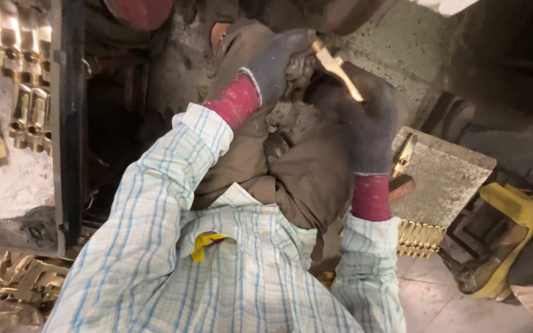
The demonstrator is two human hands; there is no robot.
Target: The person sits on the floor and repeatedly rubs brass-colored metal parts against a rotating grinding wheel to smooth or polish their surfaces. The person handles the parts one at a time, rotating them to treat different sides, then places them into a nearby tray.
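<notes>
Brass piece (338, 66) gripped between both gloved hands, up above the concrete block (445, 179). Right hand (365, 117) closed around its lower end; left hand (279, 61) pinching the upper end. Another brass part (404, 155) lies on the block; a row of brass pieces (419, 238) sits just below its edge.

Both hands meet at top centre: left hand (276, 65) just left of right hand (365, 123), w/ a metal piece (338, 66) between them, resting across the right. Stone block (448, 179) sits right of the right hand; a 2nd metal part (404, 155) lies on its left edge. Row of parts (419, 239) lines the block's near edge. Tray (7, 185) at far left holds rows of parts; loose castings (13, 283) heaped below it.
</notes>
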